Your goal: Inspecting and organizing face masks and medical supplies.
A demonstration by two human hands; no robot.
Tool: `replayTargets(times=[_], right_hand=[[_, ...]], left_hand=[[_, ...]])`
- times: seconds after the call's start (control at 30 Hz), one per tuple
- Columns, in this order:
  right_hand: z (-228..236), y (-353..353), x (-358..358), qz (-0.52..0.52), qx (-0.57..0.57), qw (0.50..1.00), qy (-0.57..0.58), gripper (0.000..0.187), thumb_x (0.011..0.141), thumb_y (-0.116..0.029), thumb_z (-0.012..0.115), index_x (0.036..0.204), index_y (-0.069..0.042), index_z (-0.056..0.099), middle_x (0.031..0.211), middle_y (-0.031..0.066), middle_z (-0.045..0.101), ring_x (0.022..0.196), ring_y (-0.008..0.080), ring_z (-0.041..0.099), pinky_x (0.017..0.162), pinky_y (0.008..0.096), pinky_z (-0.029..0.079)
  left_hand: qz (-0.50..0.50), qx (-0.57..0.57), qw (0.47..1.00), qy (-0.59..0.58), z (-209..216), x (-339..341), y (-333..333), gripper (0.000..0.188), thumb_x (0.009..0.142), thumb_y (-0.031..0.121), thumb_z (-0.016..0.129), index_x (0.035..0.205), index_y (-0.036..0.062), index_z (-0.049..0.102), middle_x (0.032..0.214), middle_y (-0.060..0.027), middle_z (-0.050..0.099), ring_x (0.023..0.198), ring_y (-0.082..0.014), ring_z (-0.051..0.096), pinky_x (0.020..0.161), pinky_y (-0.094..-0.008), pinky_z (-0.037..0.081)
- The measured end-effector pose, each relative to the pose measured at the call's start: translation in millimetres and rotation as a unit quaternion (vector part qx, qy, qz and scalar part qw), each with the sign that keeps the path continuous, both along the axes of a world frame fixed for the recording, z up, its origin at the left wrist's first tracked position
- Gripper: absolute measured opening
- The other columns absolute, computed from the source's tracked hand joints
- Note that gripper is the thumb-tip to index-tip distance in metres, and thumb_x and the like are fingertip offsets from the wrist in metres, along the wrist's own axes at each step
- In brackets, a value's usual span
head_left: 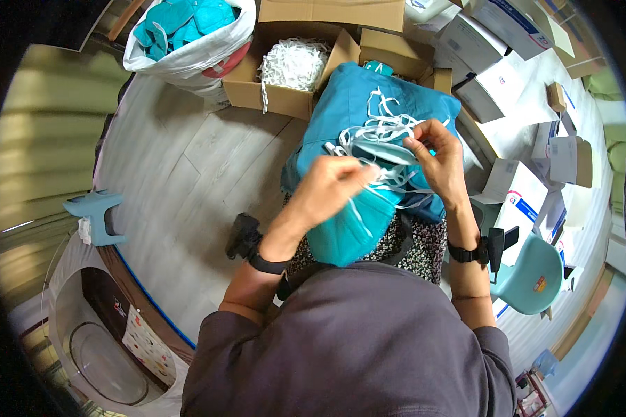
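Note:
Over my lap lies a blue cloth (368,90), with a tangle of white elastic straps (379,128) on it. A teal face mask (351,226) hangs below my left hand (334,184), whose closed fingertips are blurred; what they pinch cannot be made out. My right hand (438,156) is closed, thumb against forefinger, at the edge of a pale teal face mask (386,153) that lies among the straps between my hands. Loose strap loops run beneath both hands. Dark bands with black devices sit on both wrists.
A white sack of teal masks (184,55) stands at the far left. Beside it are a carton of white straps (278,94) and another open carton (396,48). White boxes (515,184) crowd the right, near a teal stool (535,274). A blue stool (97,215) stands left.

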State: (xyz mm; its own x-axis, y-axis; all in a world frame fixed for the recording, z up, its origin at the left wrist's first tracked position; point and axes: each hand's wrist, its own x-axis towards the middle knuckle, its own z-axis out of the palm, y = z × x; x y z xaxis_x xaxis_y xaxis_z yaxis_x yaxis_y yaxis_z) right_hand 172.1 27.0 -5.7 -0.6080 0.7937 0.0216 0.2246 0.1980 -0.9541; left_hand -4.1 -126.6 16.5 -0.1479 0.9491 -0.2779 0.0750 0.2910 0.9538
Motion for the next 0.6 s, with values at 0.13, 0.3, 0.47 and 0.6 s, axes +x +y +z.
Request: replayTargets(times=[0.13, 0.3, 0.47, 0.6], right_hand=[[14, -15, -4, -0.002, 0.032, 0.999, 0.028, 0.014, 0.083, -0.002, 0.073, 0.084, 0.0, 0.059, 0.077, 0.0011, 0.06, 0.073, 0.0074, 0.054, 0.067, 0.0235, 0.046], [13, -35, -3, 0.017, 0.067, 0.997, 0.04, 0.012, 0.081, 0.0, 0.073, 0.085, 0.0, 0.061, 0.077, 0.002, 0.062, 0.074, 0.0099, 0.056, 0.071, 0.0253, 0.048], [-10, -11, -4, -0.114, 0.17, 0.978, 0.037, 0.012, 0.081, -0.002, 0.073, 0.08, 0.0, 0.061, 0.073, 0.0033, 0.063, 0.069, 0.0095, 0.057, 0.064, 0.0254, 0.046], [-20, 40, 9, -0.096, 0.075, 0.986, -0.112, 0.012, 0.081, -0.004, 0.073, 0.092, -0.002, 0.067, 0.078, 0.0082, 0.067, 0.065, 0.0115, 0.057, 0.059, 0.0268, 0.046]], left_hand=[[-0.044, -0.031, 0.991, -0.125, -5, 21, 16, 0.034, 0.1, 0.033, 0.057, 0.088, 0.0022, 0.066, 0.078, 0.007, 0.057, 0.071, -0.0022, 0.048, 0.061, -0.0213, 0.038], [0.011, 0.031, 0.993, -0.114, -19, 35, 25, 0.045, 0.104, 0.039, 0.046, 0.086, 0.0018, 0.066, 0.077, 0.0032, 0.06, 0.071, -0.0049, 0.053, 0.063, -0.0247, 0.043], [0.017, 0.049, 0.999, 0.01, -5, 40, 14, 0.047, 0.104, 0.034, 0.047, 0.078, -0.0021, 0.062, 0.068, -0.0024, 0.058, 0.068, -0.0084, 0.052, 0.061, -0.0293, 0.044], [0.014, 0.073, 0.997, 0.018, -1, 31, 5, 0.047, 0.103, 0.032, 0.048, 0.074, -0.0034, 0.057, 0.064, -0.0037, 0.053, 0.065, -0.0085, 0.047, 0.058, -0.0315, 0.041]])
